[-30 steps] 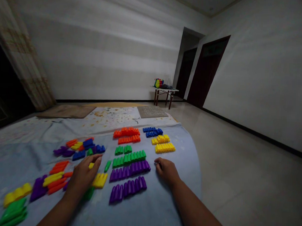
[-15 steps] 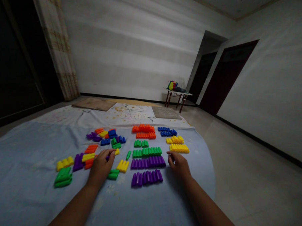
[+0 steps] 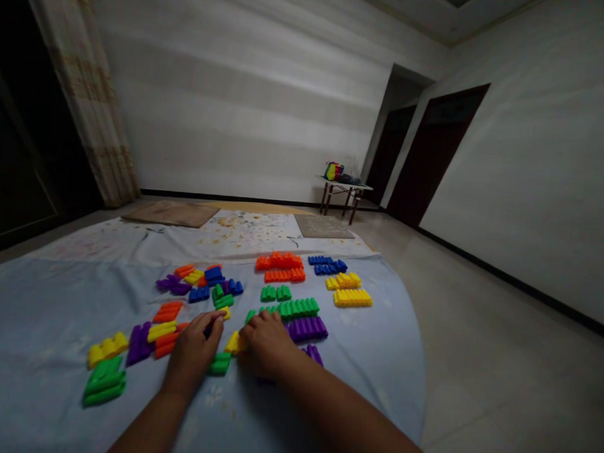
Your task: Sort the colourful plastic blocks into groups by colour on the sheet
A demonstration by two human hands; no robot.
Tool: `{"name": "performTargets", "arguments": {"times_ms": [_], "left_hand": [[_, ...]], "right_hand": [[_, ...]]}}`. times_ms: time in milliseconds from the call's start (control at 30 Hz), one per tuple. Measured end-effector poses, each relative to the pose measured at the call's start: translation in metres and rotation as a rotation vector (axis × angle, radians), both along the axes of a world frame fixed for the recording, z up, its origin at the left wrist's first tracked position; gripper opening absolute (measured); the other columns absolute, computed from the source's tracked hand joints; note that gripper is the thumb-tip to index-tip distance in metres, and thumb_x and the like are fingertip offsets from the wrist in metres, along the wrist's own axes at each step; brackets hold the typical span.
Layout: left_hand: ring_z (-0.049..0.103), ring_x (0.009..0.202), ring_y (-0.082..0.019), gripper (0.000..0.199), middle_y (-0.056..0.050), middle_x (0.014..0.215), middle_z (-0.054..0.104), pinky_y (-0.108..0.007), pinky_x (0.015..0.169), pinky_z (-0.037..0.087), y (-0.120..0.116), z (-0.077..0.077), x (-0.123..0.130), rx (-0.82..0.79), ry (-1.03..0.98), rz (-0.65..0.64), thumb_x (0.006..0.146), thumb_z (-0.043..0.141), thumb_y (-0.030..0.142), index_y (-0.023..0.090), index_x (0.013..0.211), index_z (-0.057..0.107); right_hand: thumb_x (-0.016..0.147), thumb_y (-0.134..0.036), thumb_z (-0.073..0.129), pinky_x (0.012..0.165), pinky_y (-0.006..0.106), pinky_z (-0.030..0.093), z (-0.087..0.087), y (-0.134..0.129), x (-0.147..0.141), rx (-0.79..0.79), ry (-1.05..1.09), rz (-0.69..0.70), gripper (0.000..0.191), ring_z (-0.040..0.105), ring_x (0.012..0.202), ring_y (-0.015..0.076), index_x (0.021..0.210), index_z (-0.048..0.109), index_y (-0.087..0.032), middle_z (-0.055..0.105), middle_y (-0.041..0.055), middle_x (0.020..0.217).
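Observation:
My left hand (image 3: 192, 352) is closed, with a dark purple plastic block (image 3: 208, 328) partly showing between thumb and fingers. Just beyond its fingertips lies a small yellow block (image 3: 225, 312). My right hand (image 3: 267, 338) is curled down over the left part of the purple block rows (image 3: 307, 329); its fingertips are hidden, so what it grips cannot be made out. A yellow block (image 3: 233, 343) sticks out beside its thumb side, and a single green block (image 3: 250, 316) is by its knuckles. Between my wrists lies another green block (image 3: 220, 364).
Mixed blocks lie at the left, including a green stack (image 3: 104, 381) and orange pieces (image 3: 168, 311). Sorted orange (image 3: 284, 274), blue (image 3: 330, 268), yellow (image 3: 353, 297) and green (image 3: 298, 308) rows lie beyond my right hand. A blue cloth (image 3: 376, 363) covers the round table.
My right hand has moved left from beside the rows to over their left end, near my left hand. My left hand stays by the loose blocks. The view has turned slightly right.

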State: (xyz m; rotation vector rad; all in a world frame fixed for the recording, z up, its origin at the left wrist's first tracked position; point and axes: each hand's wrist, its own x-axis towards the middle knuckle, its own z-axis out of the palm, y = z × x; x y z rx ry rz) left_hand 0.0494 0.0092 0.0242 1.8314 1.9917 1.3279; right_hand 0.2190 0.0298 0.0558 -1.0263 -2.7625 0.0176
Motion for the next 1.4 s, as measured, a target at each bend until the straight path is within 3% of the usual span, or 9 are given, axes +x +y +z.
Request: {"name": "performTargets", "arguments": {"times_ms": [267, 433, 567, 667, 833, 967, 1100, 1400], "left_hand": [[0.064, 0.086, -0.020, 0.034, -0.005, 0.092, 0.069, -0.030, 0.082, 0.049, 0.004, -0.005, 0.000, -0.020, 0.013, -0.033, 0.079, 0.044, 0.045, 0.020, 0.089, 0.064], [0.064, 0.085, -0.019, 0.033, -0.004, 0.092, 0.069, -0.028, 0.081, 0.050, 0.006, -0.009, -0.004, -0.022, 0.041, -0.039, 0.077, 0.046, 0.046, 0.021, 0.088, 0.064], [0.065, 0.085, -0.020, 0.035, -0.003, 0.093, 0.069, -0.030, 0.081, 0.050, 0.007, -0.009, -0.006, -0.058, 0.060, -0.007, 0.077, 0.044, 0.049, 0.023, 0.089, 0.065], [0.064, 0.088, -0.021, 0.037, -0.003, 0.094, 0.069, -0.033, 0.084, 0.050, 0.007, -0.008, -0.005, -0.093, 0.054, 0.004, 0.078, 0.042, 0.050, 0.023, 0.090, 0.065], [0.063, 0.090, -0.021, 0.038, -0.002, 0.095, 0.068, -0.034, 0.086, 0.049, 0.007, -0.006, -0.002, -0.113, 0.027, 0.002, 0.077, 0.041, 0.051, 0.023, 0.090, 0.063], [0.064, 0.090, -0.021, 0.037, -0.002, 0.095, 0.069, -0.034, 0.085, 0.049, 0.007, -0.006, -0.002, -0.111, 0.027, 0.011, 0.077, 0.042, 0.051, 0.023, 0.089, 0.064], [0.064, 0.090, -0.022, 0.036, -0.002, 0.094, 0.069, -0.035, 0.085, 0.049, 0.009, -0.009, -0.005, -0.112, 0.032, 0.014, 0.075, 0.044, 0.051, 0.024, 0.088, 0.064], [0.065, 0.084, -0.022, 0.033, -0.001, 0.089, 0.070, -0.036, 0.082, 0.051, 0.011, -0.011, -0.004, -0.046, 0.067, 0.004, 0.075, 0.044, 0.050, 0.026, 0.084, 0.065]], "right_hand": [[0.077, -0.039, 0.056, 0.084, 0.044, 0.040, 0.002, 0.002, -0.009, -0.039, -0.042, -0.011, 0.036, 0.050, 0.096, 0.0267, 0.103, 0.059, -0.015, 0.062, 0.0108, 0.096], [0.072, -0.040, 0.062, 0.086, 0.043, 0.040, 0.018, 0.007, 0.013, -0.036, 0.164, -0.017, 0.054, 0.048, 0.100, 0.0255, 0.120, 0.050, -0.020, 0.058, 0.0089, 0.104], [0.073, -0.027, 0.060, 0.088, 0.037, 0.040, 0.028, 0.031, 0.069, -0.024, 0.359, -0.134, 0.046, 0.047, 0.103, 0.0216, 0.118, 0.051, -0.021, 0.055, 0.0073, 0.107], [0.072, -0.019, 0.060, 0.088, 0.035, 0.041, 0.024, 0.058, 0.127, -0.048, 0.446, -0.230, 0.045, 0.050, 0.098, 0.0187, 0.117, 0.052, -0.022, 0.055, 0.0067, 0.106], [0.071, -0.012, 0.058, 0.088, 0.032, 0.042, 0.010, 0.095, 0.217, -0.099, 0.324, -0.511, 0.046, 0.055, 0.093, 0.0170, 0.116, 0.054, -0.018, 0.056, 0.0091, 0.108], [0.069, -0.006, 0.054, 0.090, 0.033, 0.042, 0.006, 0.107, 0.258, -0.095, 0.289, -0.546, 0.046, 0.056, 0.093, 0.0175, 0.114, 0.056, -0.016, 0.057, 0.0109, 0.110], [0.067, -0.004, 0.054, 0.090, 0.033, 0.042, 0.003, 0.112, 0.270, -0.093, 0.279, -0.529, 0.047, 0.057, 0.095, 0.0177, 0.113, 0.057, -0.016, 0.059, 0.0108, 0.109], [0.063, -0.003, 0.056, 0.089, 0.030, 0.043, -0.009, 0.113, 0.268, -0.094, 0.291, -0.481, 0.046, 0.057, 0.101, 0.0191, 0.107, 0.062, -0.013, 0.062, 0.0110, 0.109]]}}
